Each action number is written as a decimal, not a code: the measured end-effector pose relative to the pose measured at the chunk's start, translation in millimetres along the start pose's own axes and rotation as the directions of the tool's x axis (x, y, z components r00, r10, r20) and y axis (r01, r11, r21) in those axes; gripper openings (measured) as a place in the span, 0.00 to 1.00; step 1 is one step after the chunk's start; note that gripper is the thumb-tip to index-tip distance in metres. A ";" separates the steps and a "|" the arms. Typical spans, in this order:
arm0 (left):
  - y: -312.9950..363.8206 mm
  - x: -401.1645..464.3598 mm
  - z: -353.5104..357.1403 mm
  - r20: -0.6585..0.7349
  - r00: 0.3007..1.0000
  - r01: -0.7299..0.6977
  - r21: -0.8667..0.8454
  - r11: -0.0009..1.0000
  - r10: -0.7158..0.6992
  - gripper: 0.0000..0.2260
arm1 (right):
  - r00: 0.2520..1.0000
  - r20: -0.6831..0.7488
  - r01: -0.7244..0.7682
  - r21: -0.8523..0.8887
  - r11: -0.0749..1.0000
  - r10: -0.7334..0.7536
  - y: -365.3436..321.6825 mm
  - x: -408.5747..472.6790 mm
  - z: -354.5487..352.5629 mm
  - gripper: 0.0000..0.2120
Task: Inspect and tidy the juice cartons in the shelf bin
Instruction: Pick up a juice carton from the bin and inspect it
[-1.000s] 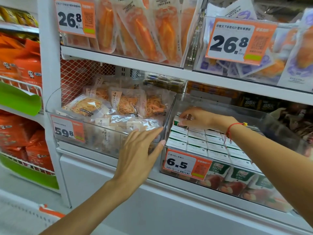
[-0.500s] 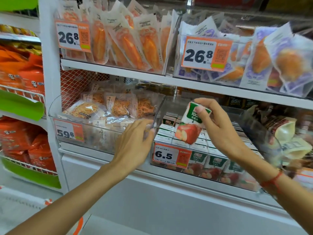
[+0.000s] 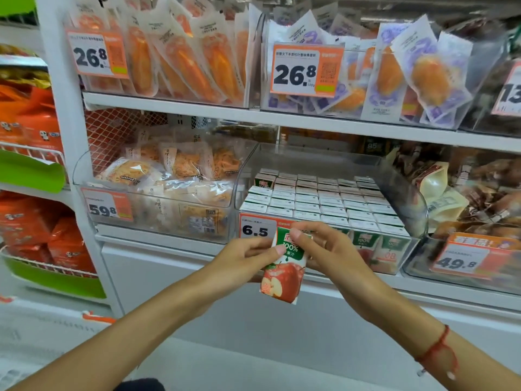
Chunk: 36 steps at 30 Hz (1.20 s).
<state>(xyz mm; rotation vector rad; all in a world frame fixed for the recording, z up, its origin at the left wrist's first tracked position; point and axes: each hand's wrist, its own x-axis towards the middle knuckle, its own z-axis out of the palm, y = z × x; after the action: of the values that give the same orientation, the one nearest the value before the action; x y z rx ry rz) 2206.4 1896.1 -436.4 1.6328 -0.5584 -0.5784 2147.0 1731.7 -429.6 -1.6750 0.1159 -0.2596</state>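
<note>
Hands meet on one apple juice carton (image 3: 284, 263), held tilted in front of the shelf's front edge: left hand (image 3: 245, 261) pinches its left side, right hand (image 3: 324, 249) grips its top. Behind it, the clear shelf bin (image 3: 406, 190) holds tight carton rows (image 3: 324, 201).

A juice carton (image 3: 284, 263) shows a green upper half with white "100%" lettering and red apples on white below. The cartons in the clear bin (image 3: 406, 190) have white tops and green fronts. The price tag (image 3: 255, 225) at the bin's front left corner is white with an orange border and black "6.5". A red string bracelet (image 3: 439, 348) circles one wrist.
</note>
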 end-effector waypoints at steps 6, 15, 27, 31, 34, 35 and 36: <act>-5.3 0.4 1.3 -0.157 0.987 -0.005 -0.134 0.991 -0.017 0.11 | 0.980 0.117 -0.160 0.008 0.987 0.158 3.2 7.0 -2.0 0.14; -14.3 8.7 -2.0 -0.286 0.956 -0.002 -0.225 0.974 -0.064 0.07 | 0.931 0.332 -0.142 -0.050 0.989 0.151 5.8 8.3 -6.6 0.09; -18.1 9.7 -6.2 -0.272 0.959 0.038 -0.144 0.989 -0.076 0.09 | 1.000 0.019 0.012 -0.240 0.971 -0.007 16.4 10.1 1.3 0.13; -14.2 8.4 -5.9 -0.259 0.960 0.065 -0.169 0.983 -0.108 0.13 | 0.997 0.057 0.074 -0.372 0.925 -0.057 17.6 7.5 2.0 0.17; -15.4 6.2 -6.4 -0.253 0.964 0.049 -0.130 0.990 -0.080 0.14 | 0.992 0.118 0.083 -0.355 0.931 -0.044 17.9 6.3 -0.3 0.17; -15.8 5.1 -6.3 -0.244 0.967 0.042 -0.121 0.992 -0.070 0.16 | 0.991 0.126 0.088 -0.359 0.929 -0.046 18.8 6.1 -1.0 0.16; -16.4 4.7 -6.1 -0.233 0.971 0.035 -0.111 0.993 -0.060 0.17 | 0.991 0.126 0.096 -0.362 0.927 -0.053 20.2 6.3 -1.7 0.15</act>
<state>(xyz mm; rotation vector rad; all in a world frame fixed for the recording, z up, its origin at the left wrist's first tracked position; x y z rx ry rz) 2214.6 1899.7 -452.3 1.5901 -0.3091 -0.4331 2154.2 1726.2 -448.8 -2.0666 0.0140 -0.2061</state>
